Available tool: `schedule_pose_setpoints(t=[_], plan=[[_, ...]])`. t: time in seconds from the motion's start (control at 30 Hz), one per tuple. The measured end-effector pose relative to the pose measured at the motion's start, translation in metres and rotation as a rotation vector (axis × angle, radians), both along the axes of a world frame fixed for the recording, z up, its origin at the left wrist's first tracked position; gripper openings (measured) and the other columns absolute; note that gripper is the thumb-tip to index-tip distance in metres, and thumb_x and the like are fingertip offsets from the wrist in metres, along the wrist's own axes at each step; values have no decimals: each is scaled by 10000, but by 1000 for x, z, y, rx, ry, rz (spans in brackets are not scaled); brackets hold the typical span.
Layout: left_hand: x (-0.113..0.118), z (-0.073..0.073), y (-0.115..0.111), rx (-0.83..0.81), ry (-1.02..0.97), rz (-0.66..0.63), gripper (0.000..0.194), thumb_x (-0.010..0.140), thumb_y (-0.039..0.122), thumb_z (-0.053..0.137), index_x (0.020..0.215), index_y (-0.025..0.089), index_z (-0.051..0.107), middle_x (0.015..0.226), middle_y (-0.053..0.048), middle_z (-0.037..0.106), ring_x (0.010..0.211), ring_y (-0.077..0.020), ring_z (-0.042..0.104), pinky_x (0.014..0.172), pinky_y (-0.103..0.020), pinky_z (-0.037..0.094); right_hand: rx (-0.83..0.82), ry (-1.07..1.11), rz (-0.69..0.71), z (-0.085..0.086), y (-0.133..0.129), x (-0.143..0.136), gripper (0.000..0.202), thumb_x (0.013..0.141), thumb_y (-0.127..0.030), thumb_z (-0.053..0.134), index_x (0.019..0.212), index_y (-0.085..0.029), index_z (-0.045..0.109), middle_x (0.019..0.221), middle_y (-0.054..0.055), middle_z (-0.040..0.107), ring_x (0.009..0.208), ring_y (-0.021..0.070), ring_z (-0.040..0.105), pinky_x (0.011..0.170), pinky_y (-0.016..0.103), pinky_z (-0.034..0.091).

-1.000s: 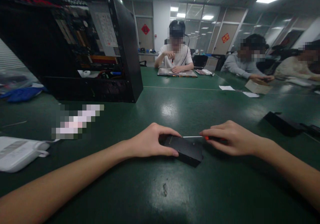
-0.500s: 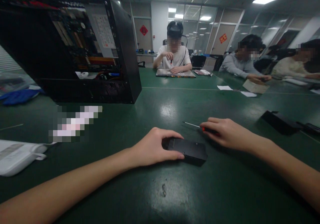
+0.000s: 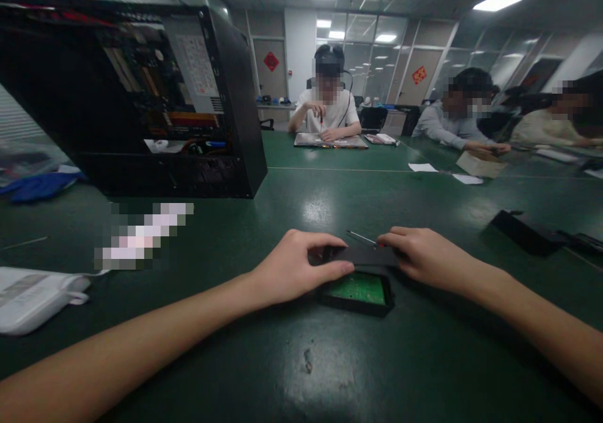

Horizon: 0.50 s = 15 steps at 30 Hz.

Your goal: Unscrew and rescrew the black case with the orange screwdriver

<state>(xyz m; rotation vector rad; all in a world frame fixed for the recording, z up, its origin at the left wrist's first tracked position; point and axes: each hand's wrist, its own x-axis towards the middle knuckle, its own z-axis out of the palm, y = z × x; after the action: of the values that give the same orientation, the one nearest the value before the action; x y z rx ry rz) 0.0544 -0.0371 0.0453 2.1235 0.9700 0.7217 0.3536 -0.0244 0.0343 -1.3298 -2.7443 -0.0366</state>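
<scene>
My left hand (image 3: 292, 266) grips a flat black cover (image 3: 372, 256) between thumb and fingers. The cover is raised off a small black case (image 3: 362, 308), and a green circuit board (image 3: 360, 286) shows inside that case on the table. My right hand (image 3: 419, 253) is closed on a screwdriver (image 3: 362, 237); its thin metal shaft points left and a bit of red handle shows at the fingers. The right hand is close to the cover's right end; whether it touches the cover I cannot tell.
A black computer case (image 3: 188, 171) with its side off stands at the left. A white device (image 3: 38, 297) lies at the near left. Another black box (image 3: 527, 231) is at the right. Several people sit beyond; one person (image 3: 327, 112) works on a flat panel (image 3: 301, 140).
The black cover has been lifted up and away from the case by my left hand, exposing the green board. My right hand, still with the screwdriver, is now nearer the cover.
</scene>
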Motion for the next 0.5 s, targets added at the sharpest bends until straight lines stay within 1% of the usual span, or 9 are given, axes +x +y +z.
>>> schedule_pose_setpoints(t=[0.03,0.07,0.1,0.13,0.17,0.23,0.3,0.4,0.5], plan=[[-2,4,8,3,4,-5,410,935,513,696,1148,179,799,966,-50,804,818,-208,704,722,-291,510,-7,20,-15,0,0,0,285,1032,-270,481,1184,-165,698,1047,105,697,878,224,691,767,349,510],[-5,7,19,1,14,-19,420,975,527,628,1063,159,811,885,-52,790,755,-191,687,685,-281,496,-8,38,-32,0,1,0,279,1030,-271,484,1165,-160,702,1045,109,701,880,224,692,775,349,514],[-8,10,30,-9,62,-32,507,1016,558,540,939,137,810,770,-54,755,678,-174,654,634,-273,469,-4,54,-52,0,2,-1,281,1030,-274,483,1152,-153,705,1046,115,706,886,227,692,784,351,518],[-10,12,43,-13,91,-19,591,1037,589,474,871,122,796,695,-55,722,616,-162,622,590,-267,443,5,67,-71,-1,2,-1,287,1031,-276,479,1145,-144,707,1046,122,712,892,232,694,792,355,522],[-13,14,56,-13,109,-12,614,1041,602,451,883,112,786,700,-59,723,606,-157,619,582,-262,439,14,76,-87,-1,3,-1,298,1030,-278,476,1149,-134,708,1052,132,718,904,240,697,802,361,526],[-15,14,80,-3,160,-17,603,1036,589,451,933,103,792,728,-67,739,621,-161,632,591,-261,450,28,93,-110,-2,5,-1,309,1015,-264,484,1165,-114,709,1079,151,728,935,255,705,832,374,535],[-12,11,99,8,198,-30,484,1000,516,548,972,110,809,789,-72,770,669,-173,661,624,-264,469,28,110,-125,-3,5,-3,303,993,-239,498,1151,-108,720,1077,153,741,924,252,715,836,370,543],[-3,5,114,60,260,-56,309,934,357,639,1011,119,820,921,-82,813,783,-197,714,705,-271,502,13,133,-130,-2,4,-9,290,982,-217,509,1130,-118,738,1045,133,759,894,233,727,822,345,552],[4,0,118,157,332,-84,261,918,287,640,1027,143,829,942,-79,822,832,-217,734,753,-288,505,7,150,-123,-2,3,-16,273,981,-217,533,1132,-130,743,1046,121,760,906,226,727,838,339,555]])
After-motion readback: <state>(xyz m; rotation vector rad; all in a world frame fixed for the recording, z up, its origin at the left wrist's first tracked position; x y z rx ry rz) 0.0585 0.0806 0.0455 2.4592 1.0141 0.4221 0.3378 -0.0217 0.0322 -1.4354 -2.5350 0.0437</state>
